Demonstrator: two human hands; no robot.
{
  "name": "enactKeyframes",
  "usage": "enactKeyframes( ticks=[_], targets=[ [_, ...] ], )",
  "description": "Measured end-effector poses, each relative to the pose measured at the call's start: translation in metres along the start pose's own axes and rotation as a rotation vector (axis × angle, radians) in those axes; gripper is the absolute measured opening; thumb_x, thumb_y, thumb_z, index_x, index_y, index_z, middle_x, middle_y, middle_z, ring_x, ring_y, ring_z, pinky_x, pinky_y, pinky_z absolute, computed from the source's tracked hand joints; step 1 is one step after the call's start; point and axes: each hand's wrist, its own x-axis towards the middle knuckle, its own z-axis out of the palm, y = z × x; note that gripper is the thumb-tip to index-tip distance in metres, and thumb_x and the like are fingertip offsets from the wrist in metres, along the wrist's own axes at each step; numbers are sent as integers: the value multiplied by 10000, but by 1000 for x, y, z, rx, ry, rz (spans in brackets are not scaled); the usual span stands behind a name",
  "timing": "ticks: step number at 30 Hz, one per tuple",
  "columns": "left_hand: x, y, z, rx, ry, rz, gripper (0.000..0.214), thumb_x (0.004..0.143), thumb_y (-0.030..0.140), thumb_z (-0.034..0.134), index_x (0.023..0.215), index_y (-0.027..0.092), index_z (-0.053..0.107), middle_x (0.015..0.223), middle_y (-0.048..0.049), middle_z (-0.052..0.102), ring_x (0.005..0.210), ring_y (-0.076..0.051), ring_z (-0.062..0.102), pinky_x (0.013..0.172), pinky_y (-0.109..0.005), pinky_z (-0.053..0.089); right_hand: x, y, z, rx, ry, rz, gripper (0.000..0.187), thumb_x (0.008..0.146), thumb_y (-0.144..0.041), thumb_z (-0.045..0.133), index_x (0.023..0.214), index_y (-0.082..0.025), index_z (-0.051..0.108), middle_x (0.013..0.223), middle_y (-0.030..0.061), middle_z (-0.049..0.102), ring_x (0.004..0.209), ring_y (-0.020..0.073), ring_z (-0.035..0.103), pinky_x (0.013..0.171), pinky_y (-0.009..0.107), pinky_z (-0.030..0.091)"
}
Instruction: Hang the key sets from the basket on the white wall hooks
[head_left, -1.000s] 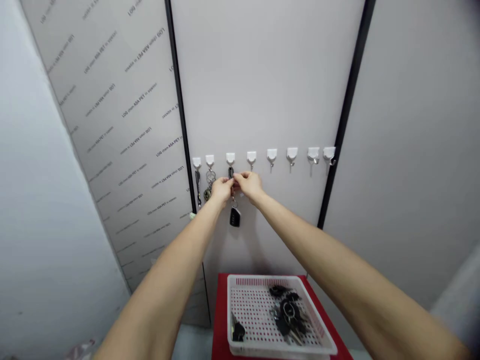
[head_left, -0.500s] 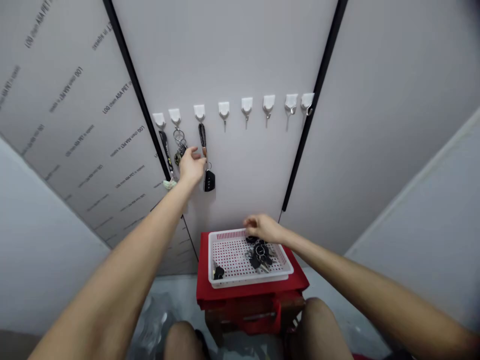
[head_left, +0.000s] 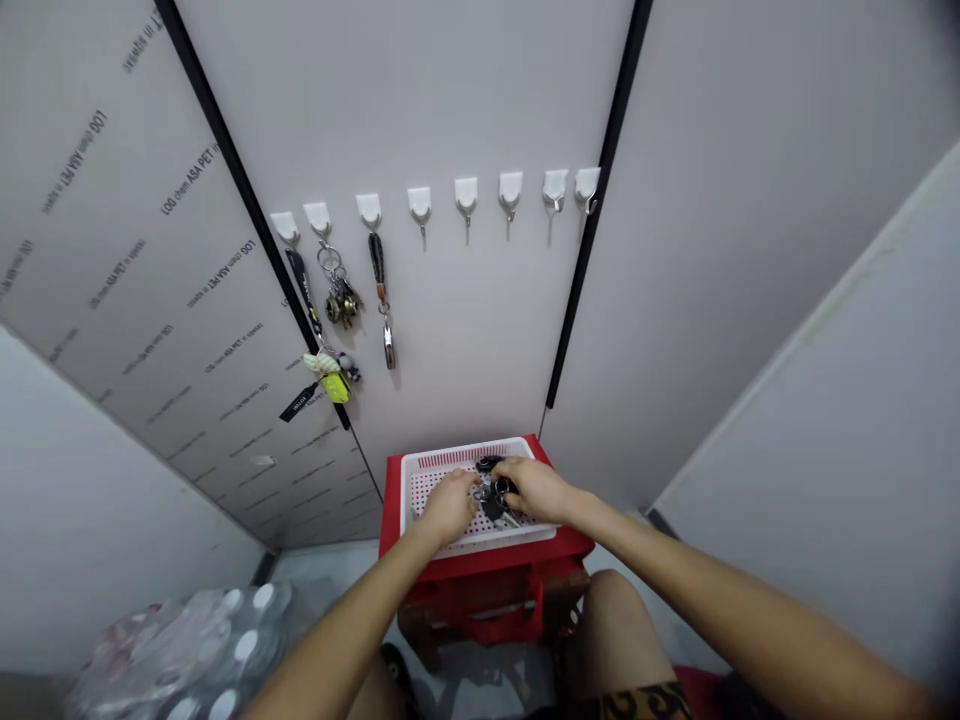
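Both of my hands are in the white plastic basket. My right hand has its fingers closed around the ring of a bunch of keys with black heads. My left hand meets the same bunch from the left, its fingers curled at the keys' edge; what its fingertips grip is partly hidden. Another black key item lies by the basket's back wall. On the wall hang a lanyard with a yellow-green fob, a ring of brass-coloured keys and a car key fob on a braided strap.
A row of white adhesive hooks runs along the wall panel. The basket stands on a red-covered stool before my knees. Wrapped bottles stand on the floor at left. Side walls rise on both sides.
My left hand has come down from the hanging car key fob into the basket. My right hand has closed on the bunch of keys. The hanging fob has turned edge-on. The view has shifted.
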Motion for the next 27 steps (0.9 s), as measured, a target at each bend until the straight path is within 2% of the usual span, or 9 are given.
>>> enactKeyframes(
  ticks=[2,7,11,14,19,23,27],
  targets=[
    [2,1,8,64,-70,-2,324,564,78,408,858,159,515,904,-59,528,866,-161,450,776,-251,325,-3,-1,0,19,18,0,203,577,-134,399,720,-186,533,741,30,550,698,135,472,621,220,334],
    [3,-1,8,115,-109,-39,195,598,128,386,714,170,537,768,-52,550,752,-166,480,675,-258,351,-10,-1,-3,107,86,8,154,553,-102,373,606,-172,499,623,6,512,583,96,433,546,187,310],
    [0,-6,-1,16,-24,-10,127,590,142,410,656,166,516,734,-35,527,716,-144,463,650,-241,341,-12,4,-5,200,140,78,141,549,-102,360,594,-163,479,588,-2,496,536,81,413,523,178,305],
    [0,-12,-11,-194,55,-8,74,601,153,414,620,161,485,659,-7,507,652,-112,450,615,-215,337,-11,6,-4,222,142,109,136,541,-106,362,589,-164,476,566,-7,492,520,81,409,513,182,305],
    [5,-19,-26,-671,113,-201,48,591,177,442,560,152,415,461,56,393,448,-57,374,468,-173,307,-7,2,-1,270,153,99,171,532,-98,367,620,-160,501,605,5,517,555,95,434,536,200,329],
    [4,-16,-36,-997,148,-351,90,563,212,476,584,150,413,459,60,412,406,-43,374,422,-166,305,2,-10,-2,461,193,59,266,564,-97,364,775,-145,519,735,32,551,649,109,478,606,219,364],
    [0,-8,-46,-1267,186,-430,157,519,233,525,578,148,407,475,55,444,416,-43,414,445,-178,340,14,-27,-5,674,180,22,312,614,-121,363,897,-141,493,804,45,559,711,120,499,657,246,379]
  ],
)
